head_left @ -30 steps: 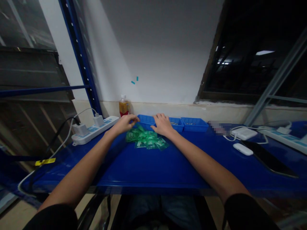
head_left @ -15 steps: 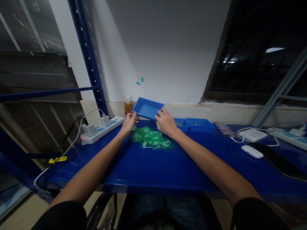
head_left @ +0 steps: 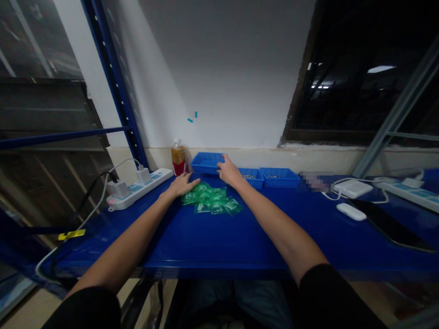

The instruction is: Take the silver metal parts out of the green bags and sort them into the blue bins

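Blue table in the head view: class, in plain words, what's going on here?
Someone is busy at a blue table, bare-handed. The right hand grips the right end of a blue tray, which looks raised slightly off the table near the wall. The left hand is open at the upper left of a pile of green packets; whether it touches them is hard to tell. Two other blue trays, holding small pieces, stand farther right, and a bottle stands behind the left hand.

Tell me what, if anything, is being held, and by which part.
The right hand grips the leftmost blue tray by its right end. The left hand, beside the green packets, shows no grip on anything.
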Demonstrator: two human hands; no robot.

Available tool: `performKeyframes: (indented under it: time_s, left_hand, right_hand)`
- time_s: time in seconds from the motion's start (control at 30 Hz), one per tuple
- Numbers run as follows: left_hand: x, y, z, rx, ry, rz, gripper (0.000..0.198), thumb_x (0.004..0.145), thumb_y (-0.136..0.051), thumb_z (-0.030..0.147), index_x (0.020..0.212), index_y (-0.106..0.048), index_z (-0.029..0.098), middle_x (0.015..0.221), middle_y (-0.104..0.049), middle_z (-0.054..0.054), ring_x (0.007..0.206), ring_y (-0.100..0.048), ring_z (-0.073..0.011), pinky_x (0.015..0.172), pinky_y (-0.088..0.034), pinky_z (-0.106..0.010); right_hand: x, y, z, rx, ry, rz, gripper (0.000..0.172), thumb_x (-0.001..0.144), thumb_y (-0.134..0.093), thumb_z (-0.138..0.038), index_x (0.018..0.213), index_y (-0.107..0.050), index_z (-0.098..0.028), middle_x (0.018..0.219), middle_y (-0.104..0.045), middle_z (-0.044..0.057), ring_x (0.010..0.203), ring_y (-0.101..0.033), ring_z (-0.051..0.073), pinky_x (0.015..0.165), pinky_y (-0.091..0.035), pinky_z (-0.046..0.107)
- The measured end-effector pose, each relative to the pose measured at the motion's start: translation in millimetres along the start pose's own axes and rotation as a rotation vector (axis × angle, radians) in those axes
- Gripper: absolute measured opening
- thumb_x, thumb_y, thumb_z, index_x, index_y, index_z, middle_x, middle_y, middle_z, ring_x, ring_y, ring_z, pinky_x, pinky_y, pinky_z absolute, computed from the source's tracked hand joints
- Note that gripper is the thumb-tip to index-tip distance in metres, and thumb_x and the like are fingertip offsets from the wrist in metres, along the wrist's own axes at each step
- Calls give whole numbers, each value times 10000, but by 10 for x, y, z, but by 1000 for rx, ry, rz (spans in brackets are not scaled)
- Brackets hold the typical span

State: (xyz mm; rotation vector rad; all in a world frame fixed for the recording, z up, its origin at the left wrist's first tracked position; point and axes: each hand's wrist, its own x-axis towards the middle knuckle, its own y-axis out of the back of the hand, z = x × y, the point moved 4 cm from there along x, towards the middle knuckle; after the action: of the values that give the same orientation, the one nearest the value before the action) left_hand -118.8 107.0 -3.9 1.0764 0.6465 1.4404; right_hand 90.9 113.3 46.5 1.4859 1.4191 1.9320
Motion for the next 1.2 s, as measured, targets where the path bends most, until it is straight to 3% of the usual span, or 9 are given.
performKeyframes:
  time_s: [0.17,0.4,0.53,0.6,0.73,0.87,0.97,1.07,1.2]
  left_hand:
    - [-77,-97,90,146,-92,-307,659,823,-304,617,1247,-553,178,1353,-491,-120,1271,-421,-290,1075,-278,-395]
    - [-142,-59,281,148,-291,-241,578,863,-246,519,1149,-611,173,1179,-617,-104,1094,-559,-263,970,-390,-354]
    - [-188,-37,367,75,-331,-180,621,886,-213,566,1221,-554,169,1244,-578,-96,1149,-522,-247,1002,-361,-347]
    - [-228,-63,442,39,-352,-197,652,883,-206,607,1289,-500,190,1312,-530,-80,1211,-471,-240,1038,-323,-352]
    - [-309,-150,585,66,-357,-279,663,844,-263,676,1295,-507,256,1336,-512,-57,1230,-452,-260,1044,-312,-388]
    - [-384,-123,675,174,-336,-235,647,856,-232,674,1248,-546,267,1342,-500,-77,1279,-378,-308,1030,-289,-510]
    - [-451,-49,760,231,-347,-138,649,885,-180,640,1294,-494,247,1374,-459,-97,1320,-305,-323,1028,-240,-581]
    - [-521,-39,867,199,-425,-156,651,887,-184,638,1371,-394,256,1387,-441,-92,1283,-371,-286,1032,-296,-483]
    - [-546,-100,898,200,-478,-303,651,839,-292,685,1329,-442,284,1333,-491,-79,1176,-483,-281,967,-375,-398]
  right_hand:
    - [102,-151,15,-2,5,-211,257,852,-556,-343,1041,-667,-209,1245,-476,113,980,-603,228,851,-454,304]
    - [75,-177,126,-26,-4,-239,309,846,-562,-394,1074,-651,-204,1145,-592,101,1018,-580,225,874,-420,295]
    - [-20,17,603,-56,-148,-155,439,893,-443,-461,1241,-538,-210,1239,-566,85,1164,-486,200,984,-338,297]
    - [-125,58,943,-129,-325,-251,504,847,-509,-434,1283,-506,-180,1263,-550,119,1186,-469,236,995,-327,342]
    - [-291,41,1317,-160,-465,-355,462,757,-610,-353,1184,-599,-176,1161,-607,135,1101,-517,286,930,-376,418]
    - [-354,4,1303,-167,-488,-303,333,792,-557,-256,1110,-648,-226,1137,-614,131,1184,-418,337,937,-336,502]
    - [-385,56,1233,-139,-448,-240,304,838,-505,-244,1103,-654,-234,1145,-603,129,1159,-441,316,934,-343,464]
    - [-414,160,1185,-89,-403,-206,308,868,-479,-247,1128,-641,-213,1138,-603,112,1075,-517,241,904,-379,338]
    - [-478,266,1095,-32,-382,-176,318,891,-462,-260,1142,-640,-177,1116,-606,95,1006,-555,183,854,-393,229]
